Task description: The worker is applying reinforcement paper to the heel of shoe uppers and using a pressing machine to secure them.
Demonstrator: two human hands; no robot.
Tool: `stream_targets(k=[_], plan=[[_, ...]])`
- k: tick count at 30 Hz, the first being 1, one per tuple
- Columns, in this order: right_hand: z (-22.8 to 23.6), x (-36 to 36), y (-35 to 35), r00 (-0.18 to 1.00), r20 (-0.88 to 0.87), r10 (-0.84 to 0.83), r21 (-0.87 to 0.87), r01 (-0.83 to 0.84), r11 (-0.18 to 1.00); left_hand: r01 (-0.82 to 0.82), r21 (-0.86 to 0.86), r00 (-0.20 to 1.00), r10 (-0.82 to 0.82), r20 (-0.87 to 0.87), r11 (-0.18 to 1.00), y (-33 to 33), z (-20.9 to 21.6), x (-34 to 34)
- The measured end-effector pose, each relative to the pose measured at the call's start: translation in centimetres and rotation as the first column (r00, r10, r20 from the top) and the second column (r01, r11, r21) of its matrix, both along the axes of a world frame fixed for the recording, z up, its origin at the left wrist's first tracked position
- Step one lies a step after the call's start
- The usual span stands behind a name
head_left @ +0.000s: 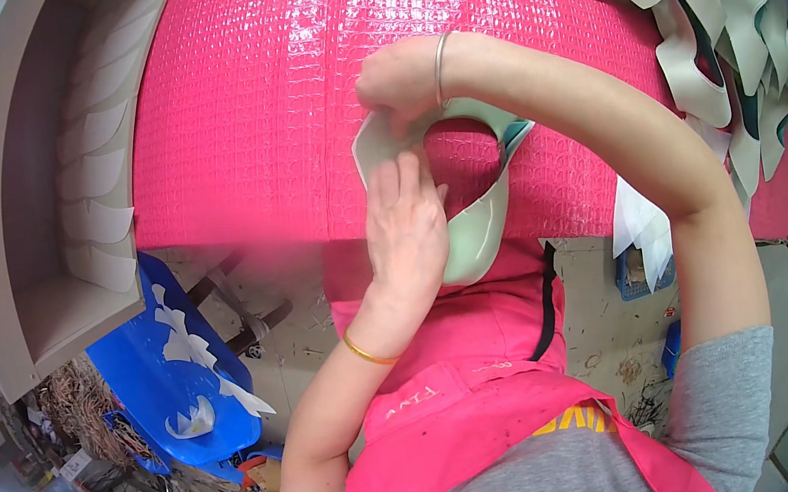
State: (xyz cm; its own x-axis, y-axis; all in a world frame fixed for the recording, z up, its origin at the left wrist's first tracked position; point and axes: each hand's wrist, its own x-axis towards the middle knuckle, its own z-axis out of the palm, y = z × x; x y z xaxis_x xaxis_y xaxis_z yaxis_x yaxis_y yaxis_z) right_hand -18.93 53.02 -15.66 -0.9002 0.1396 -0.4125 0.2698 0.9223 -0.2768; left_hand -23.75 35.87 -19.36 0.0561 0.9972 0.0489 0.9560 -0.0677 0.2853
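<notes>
Near the frame's centre, the pale-green curved piece point(481, 242), overhanging the bench point(235, 117), could slip or crease if the left hand point(405, 214), fingers extended over it, and right hand point(399, 82), grip indiscernible, press unevenly.

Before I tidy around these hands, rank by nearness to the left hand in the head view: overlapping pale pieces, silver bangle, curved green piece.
1. Curved green piece: under the left hand.
2. Silver bangle: farther up the picture.
3. Overlapping pale pieces: far right.
</notes>
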Motion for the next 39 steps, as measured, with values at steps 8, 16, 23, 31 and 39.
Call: stream_targets(k=[8,16,23,31,39], plan=[[0.1,0.0,0.8,0.992,0.122,-0.040,-0.048,0.046,0.998,0.096,0.141,0.988,-0.111,0.104,0.985,0.3,0.1,-1.0],[0.7,1.2,1.0,0.978,0.155,-0.143,-0.100,0.160,0.982,0.156,0.240,0.981,-0.178,0.071,0.958,0.6,-1.5,-2.0],[-0.4,1.1,2.0,0.969,0.183,-0.167,-0.117,0.190,0.975,0.125,0.080,0.992,-0.127,0.024,0.989,1.8,-0.2,-1.6],[-0.6,1.2,1.9,0.958,0.163,-0.235,-0.050,0.246,0.968,0.209,0.197,0.973,-0.224,0.058,0.958,3.2,-0.9,-2.3],[-0.1,3.5,2.9,0.902,0.272,-0.336,-0.103,0.375,0.921,0.250,0.364,0.938,-0.318,0.140,0.897,4.0,-2.1,-3.1]])
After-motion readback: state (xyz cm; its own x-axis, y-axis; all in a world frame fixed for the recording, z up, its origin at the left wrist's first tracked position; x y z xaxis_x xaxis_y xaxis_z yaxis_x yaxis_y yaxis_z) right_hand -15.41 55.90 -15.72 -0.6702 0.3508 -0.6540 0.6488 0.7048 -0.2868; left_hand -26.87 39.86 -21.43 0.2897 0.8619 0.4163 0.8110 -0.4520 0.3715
